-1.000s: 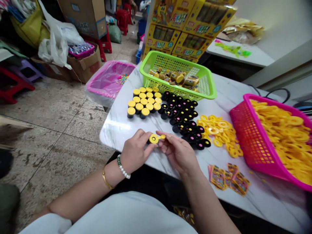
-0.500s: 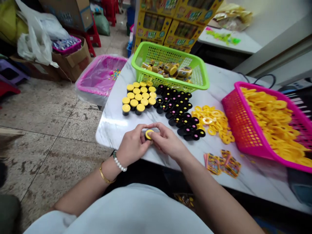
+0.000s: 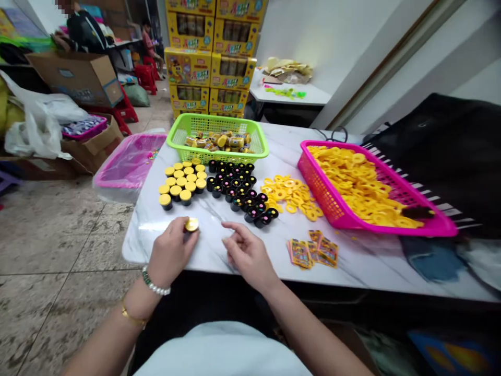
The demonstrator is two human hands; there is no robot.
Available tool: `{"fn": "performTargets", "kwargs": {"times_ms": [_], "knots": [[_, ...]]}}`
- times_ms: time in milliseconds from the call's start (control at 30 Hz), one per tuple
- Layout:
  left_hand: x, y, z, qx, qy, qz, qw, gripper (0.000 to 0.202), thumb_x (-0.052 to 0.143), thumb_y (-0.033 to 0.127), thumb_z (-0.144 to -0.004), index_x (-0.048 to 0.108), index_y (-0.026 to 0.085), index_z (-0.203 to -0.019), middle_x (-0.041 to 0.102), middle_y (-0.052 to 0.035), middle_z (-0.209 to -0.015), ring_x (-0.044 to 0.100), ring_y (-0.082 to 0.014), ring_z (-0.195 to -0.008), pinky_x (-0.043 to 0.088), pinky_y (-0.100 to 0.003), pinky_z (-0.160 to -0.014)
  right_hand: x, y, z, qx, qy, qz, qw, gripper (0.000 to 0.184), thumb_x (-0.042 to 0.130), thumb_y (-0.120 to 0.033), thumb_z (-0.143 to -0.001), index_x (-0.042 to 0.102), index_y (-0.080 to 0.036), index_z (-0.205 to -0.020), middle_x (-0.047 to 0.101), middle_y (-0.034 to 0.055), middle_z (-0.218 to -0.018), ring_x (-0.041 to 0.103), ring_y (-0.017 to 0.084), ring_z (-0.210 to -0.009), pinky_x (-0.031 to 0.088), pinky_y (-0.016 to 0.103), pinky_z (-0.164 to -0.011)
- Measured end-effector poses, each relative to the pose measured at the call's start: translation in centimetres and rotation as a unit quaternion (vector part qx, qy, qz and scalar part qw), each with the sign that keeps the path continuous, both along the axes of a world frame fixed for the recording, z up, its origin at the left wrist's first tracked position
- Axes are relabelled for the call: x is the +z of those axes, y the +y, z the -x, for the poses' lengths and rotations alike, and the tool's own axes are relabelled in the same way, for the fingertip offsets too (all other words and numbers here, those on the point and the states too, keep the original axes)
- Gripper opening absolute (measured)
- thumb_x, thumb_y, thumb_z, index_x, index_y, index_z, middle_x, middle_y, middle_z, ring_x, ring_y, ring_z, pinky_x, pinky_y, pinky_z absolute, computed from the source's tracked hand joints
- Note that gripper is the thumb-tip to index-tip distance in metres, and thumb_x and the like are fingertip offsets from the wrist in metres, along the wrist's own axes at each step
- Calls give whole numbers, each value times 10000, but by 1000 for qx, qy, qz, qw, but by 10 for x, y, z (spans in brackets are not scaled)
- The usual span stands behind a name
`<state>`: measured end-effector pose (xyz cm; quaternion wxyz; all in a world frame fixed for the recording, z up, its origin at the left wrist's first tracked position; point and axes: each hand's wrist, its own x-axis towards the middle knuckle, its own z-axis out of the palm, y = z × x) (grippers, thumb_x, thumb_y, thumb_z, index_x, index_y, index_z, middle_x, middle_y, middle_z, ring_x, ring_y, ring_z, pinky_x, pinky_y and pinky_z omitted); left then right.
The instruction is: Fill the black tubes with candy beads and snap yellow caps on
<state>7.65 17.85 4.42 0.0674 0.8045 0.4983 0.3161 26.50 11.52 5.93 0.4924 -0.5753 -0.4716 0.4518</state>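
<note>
Near the table's front edge, my left hand [image 3: 172, 249] grips a small black cup with a yellow lid [image 3: 191, 224]. My right hand [image 3: 247, 256] is apart from it, fingers loosely curled and spread, with nothing in it. Beyond my left hand stand several yellow-lidded black cups [image 3: 180, 181] in a cluster. To their right are rows of black cups without lids [image 3: 238, 189], small pink and yellow bits showing inside. Loose yellow rings [image 3: 289, 194] lie in a pile right of those. Printed cards or packets [image 3: 313, 250] lie right of my right hand.
A green basket [image 3: 217, 156] of wrapped pieces stands at the back of the table [image 3: 211, 250]. A pink basket [image 3: 319, 196] full of yellow rings is at the right. Another, plastic-lined pink basket [image 3: 117, 183] sits left. Yellow boxes [image 3: 211, 68] are stacked behind; two people are farther back.
My hands have parted. My right hand has let go of the lidded cup and moved right; my left hand keeps it and has moved left. The view has turned to the right and up.
</note>
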Motion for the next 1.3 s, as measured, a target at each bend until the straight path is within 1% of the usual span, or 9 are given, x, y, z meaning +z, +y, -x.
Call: {"fn": "performTargets", "kwargs": {"times_ms": [200,400,567,667,767,933,1033,1133,1300], "knots": [[8,34,13,40,30,4,999,288,656,298,-840,609,176,-1096,663,19,-695,641,-161,-610,471,-250,-620,10,-15,-77,-216,-182,-71,957,291,630,-367,-834,663,-179,-1053,534,-43,-602,506,112,-509,421,244,-521],[12,12,-5,57,-21,-64,996,496,670,345,-859,534,133,-1286,628,42,-667,593,-121,-536,449,-223,-569,9,15,-116,-122,-354,-3,927,402,562,-215,-769,667,-198,-1156,571,-41,-614,534,128,-557,408,250,-581],[2,-18,-17,-105,-21,-40,993,232,600,305,-928,629,163,-1109,640,24,-708,601,-98,-581,462,-209,-606,11,14,-126,-115,-431,-3,895,304,570,-215,-727,650,-203,-1020,577,-43,-605,553,142,-558,392,258,-591],[-2,-23,-20,-134,-43,19,990,198,602,286,-926,629,174,-1088,645,14,-740,598,-103,-601,474,-220,-612,16,-5,-124,-166,-464,11,870,244,614,-252,-718,605,-209,-958,561,-45,-593,545,150,-537,377,262,-556],[2,-24,-32,-186,-65,87,977,321,663,269,-879,591,181,-1179,652,-15,-844,610,-127,-677,508,-240,-639,22,-24,-100,-127,-417,22,900,205,616,-249,-750,584,-227,-952,559,-44,-601,545,146,-525,404,262,-541],[6,-21,-62,-264,-46,106,958,527,730,143,-780,534,179,-1268,628,-98,-1103,603,-242,-990,545,-372,-833,19,-29,-58,54,-221,22,974,268,571,-236,-830,589,-227,-1098,657,3,-805,617,140,-639,503,258,-593],[3,-18,-68,-260,-70,129,954,357,689,114,-807,577,187,-1137,631,-77,-1039,597,-231,-953,539,-374,-833,16,-14,-76,8,-188,14,982,289,551,-256,-851,603,-212,-1132,672,16,-850,639,137,-660,526,267,-627],[-1,-17,-68,-242,-102,136,955,285,689,153,-828,573,179,-1086,623,-73,-1007,594,-222,-938,531,-363,-830,13,11,-114,-102,-293,-29,950,243,588,-305,-833,655,-198,-1041,640,6,-757,600,142,-623,495,278,-609],[0,-19,-65,-220,-86,116,965,251,682,177,-838,563,162,-1058,608,-76,-987,583,-221,-930,524,-356,-819,4,41,-148,-107,-500,-68,857,118,623,-272,-752,688,-188,-803,633,40,-756,587,178,-675,463,326,-687]]}}
